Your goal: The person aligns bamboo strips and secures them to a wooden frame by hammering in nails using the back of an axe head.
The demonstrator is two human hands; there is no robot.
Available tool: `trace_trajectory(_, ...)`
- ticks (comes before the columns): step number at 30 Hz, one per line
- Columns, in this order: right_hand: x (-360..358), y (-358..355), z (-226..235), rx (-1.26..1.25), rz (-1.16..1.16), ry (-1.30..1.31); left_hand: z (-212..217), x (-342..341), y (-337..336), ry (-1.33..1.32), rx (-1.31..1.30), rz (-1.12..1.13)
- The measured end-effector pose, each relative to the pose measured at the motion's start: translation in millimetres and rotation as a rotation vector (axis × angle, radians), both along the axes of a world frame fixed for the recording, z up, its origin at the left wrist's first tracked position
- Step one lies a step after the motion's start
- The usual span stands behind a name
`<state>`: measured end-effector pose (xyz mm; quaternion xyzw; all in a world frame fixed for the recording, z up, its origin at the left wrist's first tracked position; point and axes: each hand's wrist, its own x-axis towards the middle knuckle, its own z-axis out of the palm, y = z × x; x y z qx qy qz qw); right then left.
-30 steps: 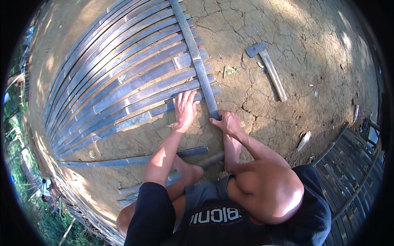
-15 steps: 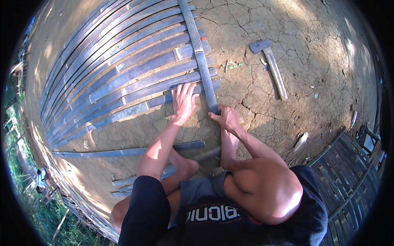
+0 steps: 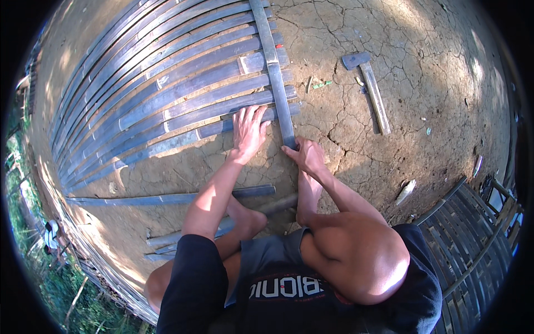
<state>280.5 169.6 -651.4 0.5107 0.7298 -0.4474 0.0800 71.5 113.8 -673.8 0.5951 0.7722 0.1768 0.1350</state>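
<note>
Long dark bamboo slats (image 3: 183, 106) lie side by side on the ground, fanning across the upper left. One bamboo crosspiece (image 3: 276, 78) runs over their right ends. My left hand (image 3: 249, 131) rests on the nearest slat of the row, fingers stretched out and slightly spread, just left of the crosspiece. With my right hand (image 3: 307, 155) I grip the crosspiece's near end, thumb on top and fingers curled round the side; the underside of that grip is hidden.
An axe (image 3: 367, 89) with a wooden handle lies on the cracked earth at the right. A loose bamboo strip (image 3: 150, 199) lies nearer my feet, beside more bamboo pieces (image 3: 167, 239). A slatted bamboo bench (image 3: 473, 245) stands at lower right. A person (image 3: 51, 236) appears far left.
The view has shifted slightly, so the slats and crosspiece sit a little higher in it. Both hands keep nearly the same places, the right still gripping the crosspiece's end.
</note>
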Motion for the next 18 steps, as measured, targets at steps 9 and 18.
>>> trace_trajectory(9,-2.5,5.8,1.0,0.002,0.06,-0.121,17.0,-1.5,-12.3,-0.089,0.034,0.018)
trace_trajectory(18,-10.5,13.8,5.9,-0.049,0.166,-0.202,10.6,40.8,-31.0,0.04,-0.2,-0.344)
